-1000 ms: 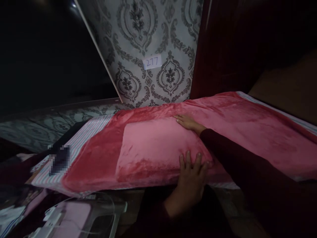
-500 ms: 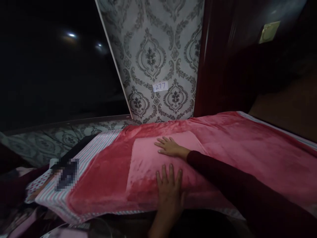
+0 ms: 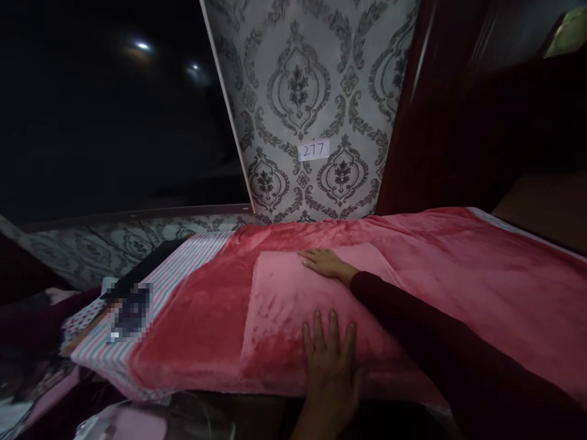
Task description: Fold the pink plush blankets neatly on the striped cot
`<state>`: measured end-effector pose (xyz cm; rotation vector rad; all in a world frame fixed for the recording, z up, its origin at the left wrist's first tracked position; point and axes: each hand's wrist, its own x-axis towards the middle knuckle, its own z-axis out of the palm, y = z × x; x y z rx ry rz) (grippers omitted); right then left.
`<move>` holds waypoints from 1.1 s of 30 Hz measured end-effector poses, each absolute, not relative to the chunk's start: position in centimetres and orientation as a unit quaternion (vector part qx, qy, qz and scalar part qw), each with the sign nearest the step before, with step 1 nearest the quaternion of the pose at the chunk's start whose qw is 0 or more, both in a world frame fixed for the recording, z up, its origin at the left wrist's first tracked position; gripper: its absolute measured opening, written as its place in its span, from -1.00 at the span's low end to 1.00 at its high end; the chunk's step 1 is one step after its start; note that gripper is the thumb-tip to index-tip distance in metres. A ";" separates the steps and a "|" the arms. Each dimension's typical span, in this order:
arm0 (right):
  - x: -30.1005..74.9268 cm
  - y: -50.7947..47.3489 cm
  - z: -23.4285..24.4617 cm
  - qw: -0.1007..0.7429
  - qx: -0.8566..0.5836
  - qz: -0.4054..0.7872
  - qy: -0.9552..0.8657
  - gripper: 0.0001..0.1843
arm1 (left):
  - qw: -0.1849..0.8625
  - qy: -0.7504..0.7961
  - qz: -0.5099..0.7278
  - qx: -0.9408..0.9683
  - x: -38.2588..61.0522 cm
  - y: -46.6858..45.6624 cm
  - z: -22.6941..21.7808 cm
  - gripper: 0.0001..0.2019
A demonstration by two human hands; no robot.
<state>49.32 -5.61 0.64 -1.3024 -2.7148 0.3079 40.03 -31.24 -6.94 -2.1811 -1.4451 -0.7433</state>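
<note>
Folded pink cloth (image 3: 279, 287) lying on a red blanket (image 3: 197, 330), itself spread over a striped sheet (image 3: 197, 253). The right hand (image 3: 326, 263) rests palm down near the cloth's far edge, its grip spread; the left hand (image 3: 331, 373) lies over the near part, its grip likewise spread. Behind, a paper label (image 3: 314, 150) reading "277" marks the patterned wall (image 3: 298, 91).

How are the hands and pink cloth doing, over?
Left hand open, at near side of folded pink cloth. Right hand open, at its far edge. Right sleeve crosses over it.
</note>
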 end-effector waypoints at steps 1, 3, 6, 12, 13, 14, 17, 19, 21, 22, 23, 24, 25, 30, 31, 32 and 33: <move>49.3 -5.5 0.4 0.063 -0.431 0.095 -0.895 -0.31 | 0.205 -0.521 -0.265 -0.785 40.1 -31.3 -7.0 -0.15; 49.3 -5.5 0.1 0.070 -0.433 0.083 -0.895 -0.31 | 0.190 -0.526 -0.258 -0.788 40.2 -31.3 -7.1 -0.18; 49.6 -5.5 -0.1 0.066 -0.438 0.071 -0.894 -0.31 | 0.163 -0.530 -0.245 -0.795 40.5 -31.4 -6.6 -0.19; 49.8 -5.5 0.8 0.058 -0.462 0.084 -0.881 -0.22 | 0.106 -0.529 -0.198 -0.819 38.6 -32.9 -2.0 -0.32; 49.5 -5.8 0.9 0.067 -0.443 0.084 -0.890 -0.19 | 0.107 -0.539 -0.196 -0.812 37.8 -33.1 -1.2 -0.33; 49.0 -6.2 0.9 0.074 -0.416 0.084 -0.903 -0.17 | 0.114 -0.551 -0.195 -0.803 36.9 -33.2 -0.5 -0.35; 46.8 -7.9 0.8 0.074 -0.329 0.091 -0.937 -0.19 | 0.134 -0.601 -0.189 -0.765 34.3 -33.0 -0.1 -0.36; 45.0 -8.9 0.6 0.056 -0.311 0.098 -0.944 -0.22 | 0.135 -0.631 -0.184 -0.741 33.3 -32.8 -1.2 -0.35; 43.6 -9.2 0.4 0.038 -0.319 0.101 -0.942 -0.23 | 0.131 -0.645 -0.183 -0.730 32.8 -32.7 -2.8 -0.34; 43.0 -9.1 0.3 0.033 -0.323 0.100 -0.940 -0.23 | 0.131 -0.646 -0.187 -0.729 32.8 -32.6 -3.6 -0.33; 42.5 -8.8 0.2 0.031 -0.326 0.097 -0.940 -0.23 | 0.132 -0.644 -0.193 -0.728 32.8 -32.6 -4.3 -0.32; 42.2 -8.3 0.1 0.034 -0.325 0.094 -0.940 -0.23 | 0.134 -0.642 -0.200 -0.728 32.8 -32.6 -4.8 -0.31; 41.8 -7.8 0.0 0.037 -0.323 0.093 -0.941 -0.24 | 0.135 -0.640 -0.207 -0.728 32.8 -32.6 -5.1 -0.30; 40.4 -5.0 -0.5 0.043 -0.341 0.106 -0.933 -0.28 | 0.135 -0.634 -0.229 -0.727 32.9 -32.8 -5.5 -0.29; 40.2 -4.7 -0.6 0.046 -0.342 0.110 -0.932 -0.28 | 0.135 -0.634 -0.232 -0.726 32.8 -32.9 -5.6 -0.28; 40.0 -4.4 -0.7 0.050 -0.341 0.113 -0.932 -0.29 | 0.135 -0.634 -0.234 -0.725 32.8 -32.9 -5.6 -0.27; 39.8 -4.2 -0.7 0.053 -0.341 0.117 -0.931 -0.29 | 0.136 -0.634 -0.237 -0.724 32.8 -32.9 -5.7 -0.26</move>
